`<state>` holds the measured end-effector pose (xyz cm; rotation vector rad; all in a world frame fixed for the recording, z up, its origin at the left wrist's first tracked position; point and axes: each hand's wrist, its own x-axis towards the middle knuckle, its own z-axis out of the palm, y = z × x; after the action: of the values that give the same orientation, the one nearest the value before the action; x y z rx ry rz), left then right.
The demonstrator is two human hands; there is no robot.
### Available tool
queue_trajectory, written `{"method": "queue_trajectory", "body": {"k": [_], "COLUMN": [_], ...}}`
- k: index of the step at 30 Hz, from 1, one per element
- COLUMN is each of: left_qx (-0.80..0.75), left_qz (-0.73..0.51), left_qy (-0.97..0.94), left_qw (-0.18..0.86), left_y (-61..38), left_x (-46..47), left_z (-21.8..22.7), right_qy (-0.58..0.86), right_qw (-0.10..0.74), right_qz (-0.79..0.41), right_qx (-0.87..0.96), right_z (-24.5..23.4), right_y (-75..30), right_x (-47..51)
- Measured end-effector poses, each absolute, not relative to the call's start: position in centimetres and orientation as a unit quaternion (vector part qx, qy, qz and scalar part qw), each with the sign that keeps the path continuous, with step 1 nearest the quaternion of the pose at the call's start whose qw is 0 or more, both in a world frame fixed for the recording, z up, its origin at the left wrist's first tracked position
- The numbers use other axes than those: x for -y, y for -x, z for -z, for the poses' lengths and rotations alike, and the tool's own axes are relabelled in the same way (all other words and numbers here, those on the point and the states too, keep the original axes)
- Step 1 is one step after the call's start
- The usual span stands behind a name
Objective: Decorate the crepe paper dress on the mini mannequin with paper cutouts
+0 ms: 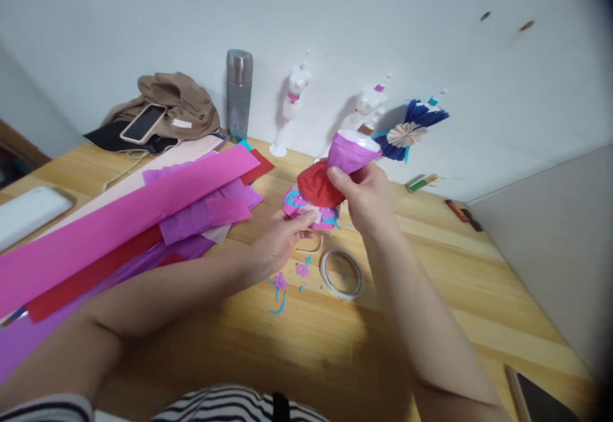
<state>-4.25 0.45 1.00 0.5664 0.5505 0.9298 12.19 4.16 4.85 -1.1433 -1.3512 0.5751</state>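
A small white mannequin figure point(360, 136), tilted, is dressed in coloured paper with a brown band at its neck. My right hand point(366, 189) is closed around it, thumb on the purple paper bodice point(348, 154). Below the bodice is a red paper part point(316, 184). My left hand point(285, 238) pinches the lower pink paper piece point(290, 208), which carries blue and pink cut-outs, with the thumb on its front. Beneath my hands, a roll of tape point(325, 275) lies on the wooden table point(383, 358) among pink paper flowers point(280, 281) and blue scraps point(278, 308).
Coloured paper sheets point(119, 214) pile up at left, beside a brown cloth point(175, 96) with a phone point(143, 123). A grey flask point(239, 96) and white mannequins point(297, 83) stand by the wall, one with a dark blue paper fan point(421, 115). A dark tablet-like object point(541, 396) lies front right.
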Motion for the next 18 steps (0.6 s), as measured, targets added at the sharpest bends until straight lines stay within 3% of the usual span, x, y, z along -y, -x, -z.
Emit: {"method": "queue_trajectory", "body": {"k": [11,18], "left_qx": [-0.251,-0.255], "left_qz": [-0.437,-0.419], "left_qy": [-0.197,-0.175], "left_qw": [0.841,0.853], "left_y": [2.5,2.9], "left_x": [-1.0,-1.3], "left_z": [-1.2,-2.1], "right_qy": [0.475,0.542], "right_qw": [0.556,0.648], "right_qz": [-0.229,-0.197], "right_qx": [0.643,0.497], "right_z": [-5.7,-4.3], "right_y": [-11.9,-13.0], "right_x": [-3.3,1.0]}}
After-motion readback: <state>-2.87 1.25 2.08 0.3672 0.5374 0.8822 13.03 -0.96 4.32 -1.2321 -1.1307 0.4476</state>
